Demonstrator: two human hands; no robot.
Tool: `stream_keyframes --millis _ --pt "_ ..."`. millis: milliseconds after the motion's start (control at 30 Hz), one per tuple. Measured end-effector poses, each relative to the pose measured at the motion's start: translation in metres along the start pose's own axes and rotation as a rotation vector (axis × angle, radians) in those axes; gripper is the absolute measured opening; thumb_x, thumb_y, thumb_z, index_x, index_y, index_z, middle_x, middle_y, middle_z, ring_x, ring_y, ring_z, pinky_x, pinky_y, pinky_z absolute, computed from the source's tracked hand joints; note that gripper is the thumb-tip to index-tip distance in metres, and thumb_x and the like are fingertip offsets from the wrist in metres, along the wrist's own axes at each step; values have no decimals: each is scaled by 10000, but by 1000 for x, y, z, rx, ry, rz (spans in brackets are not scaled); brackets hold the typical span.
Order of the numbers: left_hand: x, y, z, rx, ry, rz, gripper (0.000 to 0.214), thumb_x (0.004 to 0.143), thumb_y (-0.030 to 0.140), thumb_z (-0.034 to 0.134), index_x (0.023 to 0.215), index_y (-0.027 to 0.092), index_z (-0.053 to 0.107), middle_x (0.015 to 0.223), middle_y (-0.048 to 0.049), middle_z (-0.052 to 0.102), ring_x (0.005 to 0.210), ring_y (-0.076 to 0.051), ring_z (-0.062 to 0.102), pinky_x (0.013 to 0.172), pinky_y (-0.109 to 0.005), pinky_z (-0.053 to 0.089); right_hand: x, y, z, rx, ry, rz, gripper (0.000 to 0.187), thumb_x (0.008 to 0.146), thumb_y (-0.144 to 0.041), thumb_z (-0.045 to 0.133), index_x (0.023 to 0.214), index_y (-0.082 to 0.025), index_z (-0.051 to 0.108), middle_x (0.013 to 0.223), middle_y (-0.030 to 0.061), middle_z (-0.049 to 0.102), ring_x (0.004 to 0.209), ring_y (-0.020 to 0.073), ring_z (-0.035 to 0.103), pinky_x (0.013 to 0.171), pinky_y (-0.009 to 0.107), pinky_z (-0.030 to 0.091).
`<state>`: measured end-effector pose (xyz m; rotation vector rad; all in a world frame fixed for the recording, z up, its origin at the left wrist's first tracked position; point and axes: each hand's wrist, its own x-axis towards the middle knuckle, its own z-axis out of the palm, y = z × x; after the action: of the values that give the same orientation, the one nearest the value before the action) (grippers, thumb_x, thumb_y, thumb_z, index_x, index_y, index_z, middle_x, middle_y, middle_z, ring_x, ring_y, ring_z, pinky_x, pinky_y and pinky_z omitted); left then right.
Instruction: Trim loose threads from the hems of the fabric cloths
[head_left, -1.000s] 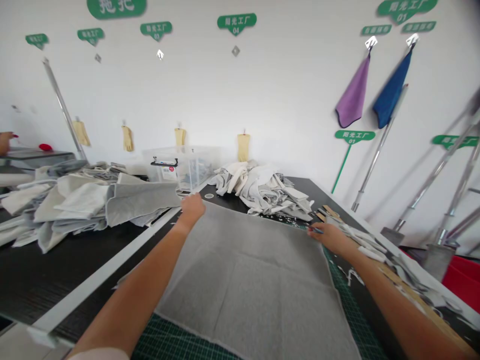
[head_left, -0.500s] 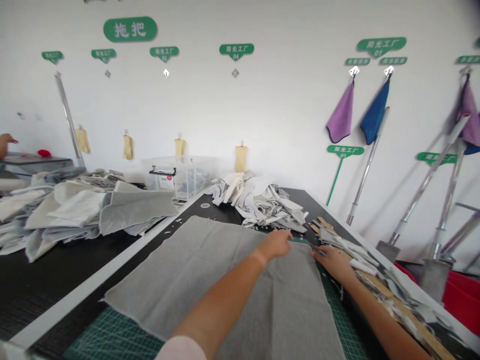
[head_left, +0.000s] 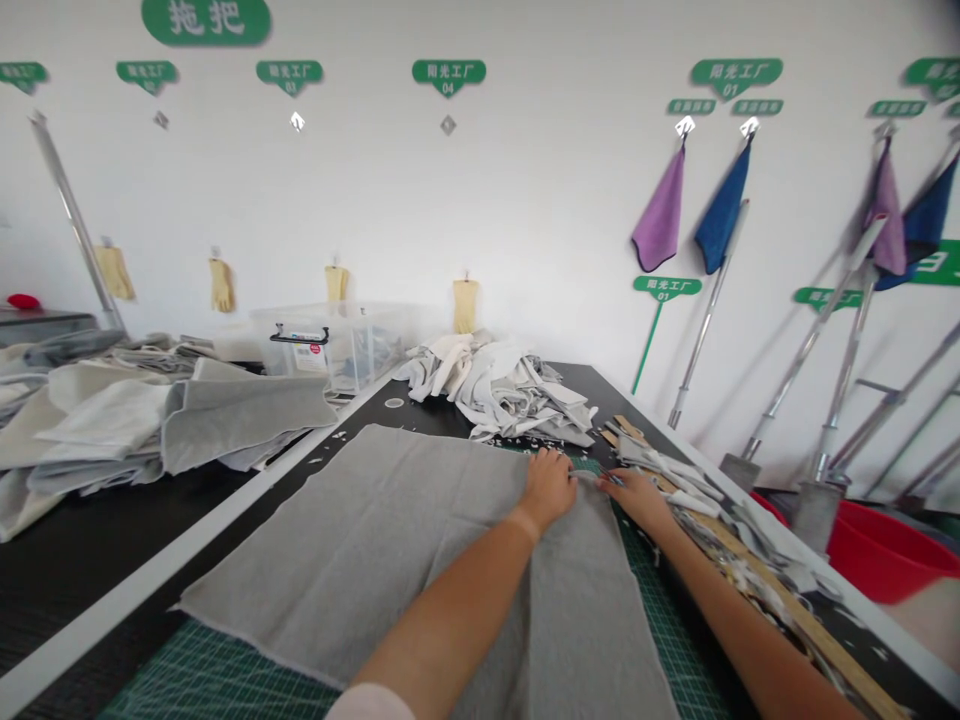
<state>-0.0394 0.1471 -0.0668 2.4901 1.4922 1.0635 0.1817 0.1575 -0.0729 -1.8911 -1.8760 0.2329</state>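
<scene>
My left grip [head_left: 547, 490] lies wide on the grey cloth [head_left: 337, 530]; my right grip [head_left: 637, 498], narrow at its far edge, holds something I cannot tell, beside scraps [head_left: 690, 510].

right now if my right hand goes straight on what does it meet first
Likely the grey cloth's corner by the right hand, then the left hand just beyond; depth is hard to judge.

White painted wall [head_left: 525, 200], row of green wall signs [head_left: 448, 72], hung yellow gloves [head_left: 465, 305], purple cloth [head_left: 660, 210], blue cloth [head_left: 721, 208], leaning metal mop poles [head_left: 810, 350], red plastic basin [head_left: 885, 550]
</scene>
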Motion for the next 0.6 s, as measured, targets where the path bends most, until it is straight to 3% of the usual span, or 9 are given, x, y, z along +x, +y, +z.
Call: stream_keyframes --millis 133,300,400,500,600 --pt "-2 1 -3 -16 -2 32 177 906 353 578 980 229 681 1068 -69 648 1114 -259 506 983 -422 372 -5 -7 -3 53 -36 -29 481 820 -598 510 976 -222 767 991 79 747 984 282 663 806 313 448" --pt "-3 1 -2 4 10 10 296 966 392 461 944 214 696 1016 -74 685 1046 -250 541 944 -415 387 -7 -10 -5 83 -51 0 497 828 -606 482 914 -213 773 903 76 746 916 276 670 768 307 442" --pt "-4 -1 -2 -6 -11 4 261 927 412 525 958 223 703 1019 -69 693 1065 -256 544 945 -414 387 -7 -11 -7 81 -98 55 458 809 -594 517 799 -204 757 764 66 717 837 269 667 700 296 422" --pt "-4 0 -6 -16 -59 29 237 884 415 590 980 226 697 1033 -65 696 1081 -258 549 951 -409 386 -6 -12 -7 125 -89 118 472 797 -605 536 627 -188 674 622 59 645 710 241 635 613 283 385" --pt "-5 3 -11 -27 -65 68 234 920 397 546 1013 221 668 1032 -62 696 1061 -242 566 956 -400 383 -7 -15 -5 230 -78 193 503 773 -630 572 514 -202 519 478 27 514 532 181 538 517 270 330"
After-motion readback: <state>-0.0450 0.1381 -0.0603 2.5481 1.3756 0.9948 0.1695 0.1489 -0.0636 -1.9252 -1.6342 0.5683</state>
